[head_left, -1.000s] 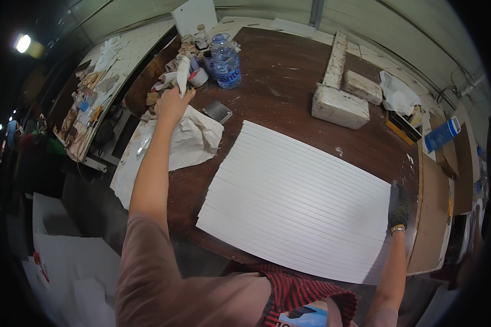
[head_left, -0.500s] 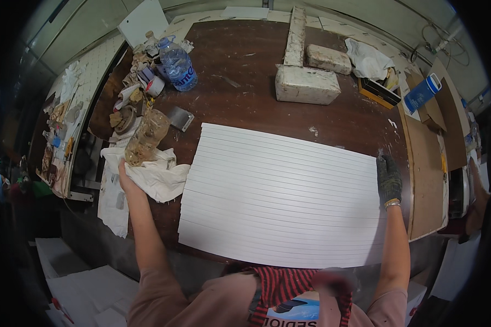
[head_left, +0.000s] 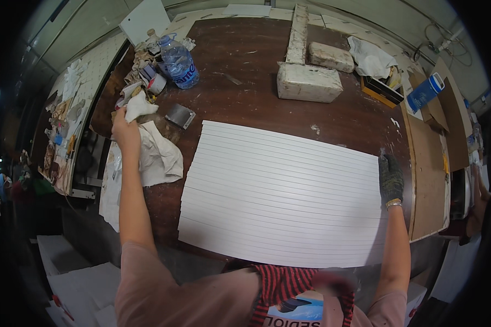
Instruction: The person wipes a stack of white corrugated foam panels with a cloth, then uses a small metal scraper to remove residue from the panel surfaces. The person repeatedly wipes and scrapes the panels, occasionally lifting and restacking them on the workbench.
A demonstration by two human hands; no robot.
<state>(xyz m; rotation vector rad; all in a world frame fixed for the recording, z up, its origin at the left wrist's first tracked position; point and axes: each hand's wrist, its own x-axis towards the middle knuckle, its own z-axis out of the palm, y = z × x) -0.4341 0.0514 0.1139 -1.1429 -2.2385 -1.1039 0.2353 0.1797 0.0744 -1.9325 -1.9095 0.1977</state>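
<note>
My bare left hand (head_left: 126,133) is closed on a bunched white cloth (head_left: 141,107) at the left side of the table. Beside it a larger crumpled white cloth (head_left: 161,158) is spread on the table. A clear plastic bottle with brownish contents (head_left: 169,131) is partly hidden behind these cloths. Before me lies a wide layer of white strips (head_left: 283,191), set edge to edge, with uneven ends on the left. My right hand (head_left: 390,180), in a dark glove, rests along their right edge, fingers stretched forward.
A grey metal block (head_left: 180,116) and a large blue-tinted bottle (head_left: 179,62) stand at the left. Farther back are wrapped, stained blocks (head_left: 309,83) and a long bar (head_left: 297,35). At right are a small box (head_left: 381,91), a blue canister (head_left: 425,92) and cardboard (head_left: 426,169).
My left hand has moved up and away from me, and now lifts a bunched white cloth. The brownish bottle is now mostly covered. My right hand stays at the strips' edge.
</note>
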